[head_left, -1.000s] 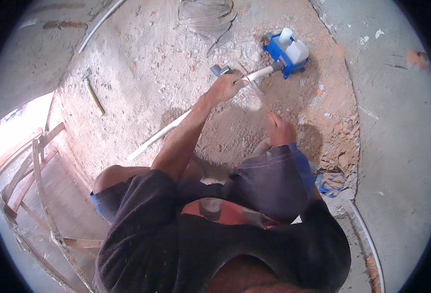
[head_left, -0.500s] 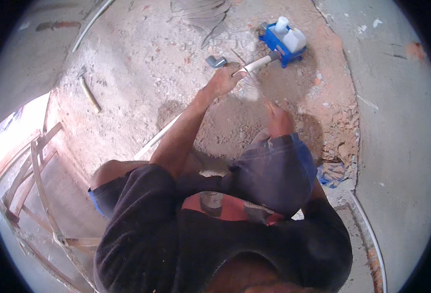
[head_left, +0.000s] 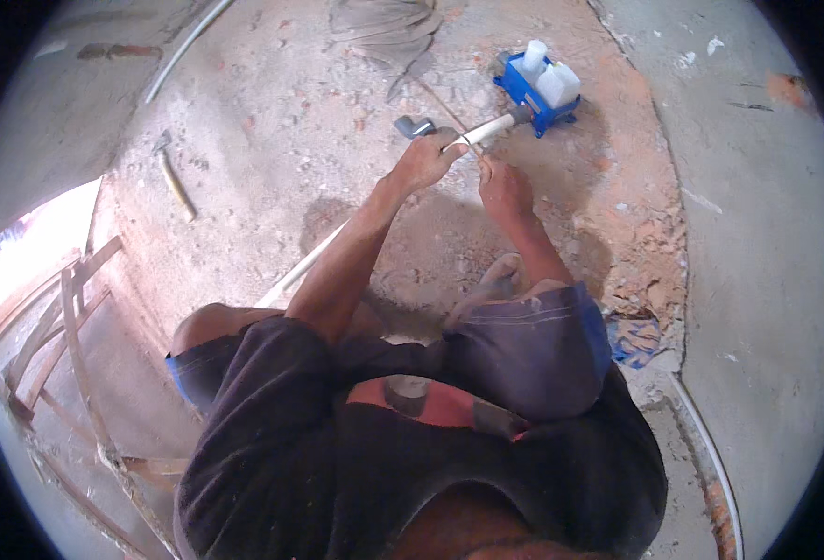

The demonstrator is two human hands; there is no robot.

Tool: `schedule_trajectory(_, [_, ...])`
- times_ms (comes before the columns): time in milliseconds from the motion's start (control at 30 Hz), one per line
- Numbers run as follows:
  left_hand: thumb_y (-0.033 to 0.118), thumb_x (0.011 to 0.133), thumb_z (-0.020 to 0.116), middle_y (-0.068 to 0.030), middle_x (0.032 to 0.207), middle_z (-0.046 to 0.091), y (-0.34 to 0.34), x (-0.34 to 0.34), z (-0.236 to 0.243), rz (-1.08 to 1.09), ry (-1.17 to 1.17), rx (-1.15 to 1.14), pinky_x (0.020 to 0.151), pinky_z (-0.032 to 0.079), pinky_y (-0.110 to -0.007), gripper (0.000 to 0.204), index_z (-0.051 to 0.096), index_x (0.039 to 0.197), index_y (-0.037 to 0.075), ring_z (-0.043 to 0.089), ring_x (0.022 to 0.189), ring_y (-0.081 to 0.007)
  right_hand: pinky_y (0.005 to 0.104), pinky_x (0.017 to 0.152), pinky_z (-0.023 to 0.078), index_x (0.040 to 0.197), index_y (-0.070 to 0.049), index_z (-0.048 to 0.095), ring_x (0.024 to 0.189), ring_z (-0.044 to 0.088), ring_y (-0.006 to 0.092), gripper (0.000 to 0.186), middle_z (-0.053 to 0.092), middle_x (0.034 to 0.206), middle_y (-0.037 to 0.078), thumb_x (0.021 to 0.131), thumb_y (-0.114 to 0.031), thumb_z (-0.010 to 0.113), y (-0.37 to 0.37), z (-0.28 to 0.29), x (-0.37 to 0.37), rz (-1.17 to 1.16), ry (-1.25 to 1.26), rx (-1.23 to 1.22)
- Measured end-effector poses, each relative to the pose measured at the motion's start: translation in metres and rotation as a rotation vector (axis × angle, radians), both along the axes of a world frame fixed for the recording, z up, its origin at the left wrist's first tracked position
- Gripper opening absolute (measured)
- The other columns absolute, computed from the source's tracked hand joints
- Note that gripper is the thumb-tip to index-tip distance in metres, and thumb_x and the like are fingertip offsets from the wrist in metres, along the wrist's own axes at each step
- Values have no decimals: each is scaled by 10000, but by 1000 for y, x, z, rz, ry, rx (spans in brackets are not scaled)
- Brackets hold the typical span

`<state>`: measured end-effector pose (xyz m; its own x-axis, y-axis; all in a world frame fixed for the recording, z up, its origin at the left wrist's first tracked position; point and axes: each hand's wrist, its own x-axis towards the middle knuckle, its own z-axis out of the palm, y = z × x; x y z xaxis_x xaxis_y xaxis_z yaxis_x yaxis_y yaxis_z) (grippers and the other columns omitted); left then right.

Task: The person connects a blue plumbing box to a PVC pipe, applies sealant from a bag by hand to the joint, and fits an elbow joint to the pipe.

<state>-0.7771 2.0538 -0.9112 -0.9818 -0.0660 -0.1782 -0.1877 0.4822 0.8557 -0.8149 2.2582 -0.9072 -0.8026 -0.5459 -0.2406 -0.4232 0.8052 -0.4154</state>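
Observation:
A long white plastic pipe runs slantwise over the dirt floor, its far end resting at a blue tray. My left hand is closed around the pipe near that end. My right hand grips one end of a thin, narrow strip, apparently a bare hacksaw blade, which crosses the pipe just beyond my left fingers. A grey pipe elbow lies on the ground beside my left hand. White plastic containers stand in the tray. A dark fitting shows where the pipe meets the tray.
To the left lies a hammer with a light handle. A wooden frame leans at the lower left. Grey cloth lies at the far side. Plastered walls rise at both sides, with a pale conduit along the right one.
My right hand has moved forward and left, close to the pipe. The blade has slid lengthwise across the pipe, away from me. My left hand keeps its hold.

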Motion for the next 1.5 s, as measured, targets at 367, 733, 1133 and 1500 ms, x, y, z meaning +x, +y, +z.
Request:
schedule_trajectory(367, [389,961,556,-140,851,589,14,2,-12,16,44,36,757,458,-400,379,630,1042,26,573,805,-275,525,708,515,1090,-157,664,802,662,409,230,683,842,193,938,-289,554,17,-29,6,-58,19,-71])
schedule_trajectory(733, [396,962,559,-159,858,622,19,7,-10,71,-43,51,742,472,-400,386,629,1024,21,600,794,-270,524,669,509,1102,-128,670,746,659,416,235,671,789,204,940,-231,534,28,13,19,-114,-58,-97])
schedule_trajectory(1133, [402,974,529,-216,811,647,45,22,6,52,-199,127,733,488,-433,411,687,986,23,641,767,-318,500,686,507,985,-85,666,808,653,414,222,678,854,197,969,-243,511,23,21,14,-92,-38,-110])
schedule_trajectory(1500, [386,945,584,-176,918,640,22,10,4,118,-88,66,757,488,-406,370,654,1101,58,644,846,-306,511,685,493,1021,-65,661,813,640,437,207,669,855,223,958,-210,528,-13,-13,8,-202,-33,-449])
